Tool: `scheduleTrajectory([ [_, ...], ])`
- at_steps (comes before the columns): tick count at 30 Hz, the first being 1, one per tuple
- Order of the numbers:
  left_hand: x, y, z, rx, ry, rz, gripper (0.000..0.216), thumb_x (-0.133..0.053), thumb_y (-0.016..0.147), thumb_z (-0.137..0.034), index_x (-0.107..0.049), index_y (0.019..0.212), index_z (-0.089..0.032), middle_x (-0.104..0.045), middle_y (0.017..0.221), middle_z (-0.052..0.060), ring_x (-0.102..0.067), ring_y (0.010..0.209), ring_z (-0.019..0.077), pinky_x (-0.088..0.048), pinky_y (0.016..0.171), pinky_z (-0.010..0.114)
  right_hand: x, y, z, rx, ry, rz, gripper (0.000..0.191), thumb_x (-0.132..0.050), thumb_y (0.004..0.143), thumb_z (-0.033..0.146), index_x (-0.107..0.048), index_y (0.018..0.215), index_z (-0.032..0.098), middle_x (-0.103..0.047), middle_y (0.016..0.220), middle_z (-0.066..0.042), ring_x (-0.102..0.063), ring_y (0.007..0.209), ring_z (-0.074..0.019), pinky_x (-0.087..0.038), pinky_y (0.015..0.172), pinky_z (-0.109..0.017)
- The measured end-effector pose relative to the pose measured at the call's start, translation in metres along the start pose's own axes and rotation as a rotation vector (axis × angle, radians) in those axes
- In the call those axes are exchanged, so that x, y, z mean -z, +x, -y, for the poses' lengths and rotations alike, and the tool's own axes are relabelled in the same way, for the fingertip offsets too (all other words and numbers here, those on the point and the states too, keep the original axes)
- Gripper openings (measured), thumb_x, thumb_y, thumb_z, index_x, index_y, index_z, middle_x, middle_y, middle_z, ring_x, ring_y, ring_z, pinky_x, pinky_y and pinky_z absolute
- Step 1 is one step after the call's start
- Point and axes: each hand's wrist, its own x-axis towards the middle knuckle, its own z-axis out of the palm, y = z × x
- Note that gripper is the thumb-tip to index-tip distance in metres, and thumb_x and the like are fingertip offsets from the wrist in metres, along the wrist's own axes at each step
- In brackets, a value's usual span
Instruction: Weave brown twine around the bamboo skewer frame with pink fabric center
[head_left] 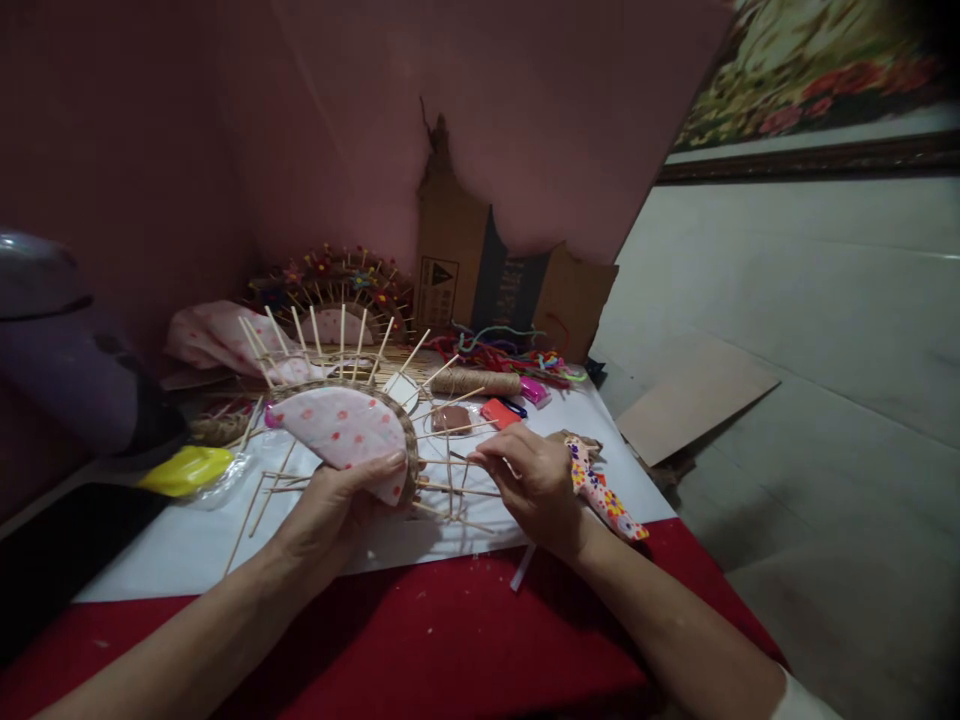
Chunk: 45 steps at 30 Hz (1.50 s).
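Observation:
My left hand (341, 495) grips the lower edge of a half-round craft piece (341, 425), pink spotted fabric rimmed with woven twine, with several thin wooden sticks (319, 335) fanning out of it. It is held tilted above the white sheet (187, 545). My right hand (529, 475) is closed in a pinch on one of the sticks (454, 462) jutting out to the right of the piece. A flowered strip (604, 495) lies just beyond my right wrist.
A twine spool (476, 381), coloured yarn (510, 355), a red block (499, 411), a yellow object (184, 468) and a second decorated fan (337, 280) crowd the back of the table. Cardboard (480, 270) leans on the pink wall. A red cloth (420, 640) covers the near edge.

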Motion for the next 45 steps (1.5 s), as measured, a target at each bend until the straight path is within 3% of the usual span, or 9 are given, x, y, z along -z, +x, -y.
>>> scheduleTrajectory([
  [14, -0.004, -0.002, 0.003, 0.018, 0.011, 0.064, 0.003, -0.065, 0.068, -0.01, -0.062, 0.069, -0.012, -0.063, 0.067, 0.002, -0.058, 0.061, 0.0112, -0.051, 0.065, 0.024, -0.007, 0.003, 0.003, 0.015, -0.035, -0.01, 0.011, -0.051, 0.084, 0.026, -0.06, 0.081, 0.02, -0.061, 0.074, -0.002, -0.055, 0.069, -0.0121, -0.04, 0.062, -0.024],
  [23, 0.002, -0.001, 0.002, 0.076, 0.007, 0.044, 0.009, -0.061, 0.07, -0.008, -0.064, 0.078, -0.009, -0.067, 0.073, 0.006, -0.061, 0.063, 0.0138, -0.052, 0.062, 0.026, 0.002, 0.01, 0.0, -0.004, -0.034, 0.006, 0.012, -0.052, 0.084, 0.027, -0.061, 0.08, 0.019, -0.061, 0.073, -0.003, -0.054, 0.066, -0.012, -0.041, 0.06, -0.025],
  [31, -0.002, -0.003, -0.007, 0.088, -0.079, -0.028, 0.011, -0.057, 0.069, -0.001, -0.064, 0.073, -0.008, -0.068, 0.068, 0.006, -0.063, 0.058, 0.015, -0.054, 0.056, 0.027, 0.005, 0.012, -0.016, -0.073, 0.228, -0.04, 0.005, -0.062, 0.076, 0.023, -0.06, 0.075, 0.019, -0.06, 0.068, -0.001, -0.053, 0.066, -0.0128, -0.042, 0.062, -0.026],
  [39, 0.0, -0.002, -0.012, 0.125, -0.151, -0.083, 0.014, -0.053, 0.071, 0.0, -0.064, 0.07, -0.007, -0.068, 0.063, 0.008, -0.062, 0.052, 0.0159, -0.055, 0.053, 0.029, 0.006, 0.01, -0.021, -0.073, 0.258, -0.061, 0.003, -0.062, 0.075, 0.019, -0.061, 0.078, 0.019, -0.06, 0.07, -0.002, -0.052, 0.064, -0.0131, -0.042, 0.06, -0.027],
  [42, 0.0, -0.003, -0.015, 0.118, -0.201, -0.082, 0.016, -0.052, 0.071, 0.001, -0.064, 0.071, -0.009, -0.068, 0.063, 0.008, -0.063, 0.053, 0.0158, -0.055, 0.051, 0.028, 0.001, 0.007, -0.018, -0.145, 0.302, -0.079, 0.002, -0.061, 0.076, 0.019, -0.061, 0.075, 0.018, -0.058, 0.067, -0.001, -0.052, 0.062, -0.0125, -0.041, 0.058, -0.026],
  [45, -0.004, -0.007, -0.017, 0.12, -0.239, -0.046, 0.016, -0.052, 0.072, 0.001, -0.064, 0.07, -0.01, -0.069, 0.064, 0.008, -0.063, 0.053, 0.0164, -0.054, 0.051, 0.027, -0.008, 0.005, -0.013, -0.26, 0.4, -0.015, 0.007, -0.061, 0.076, 0.023, -0.062, 0.071, 0.018, -0.058, 0.065, -0.001, -0.052, 0.059, -0.0121, -0.041, 0.055, -0.025],
])
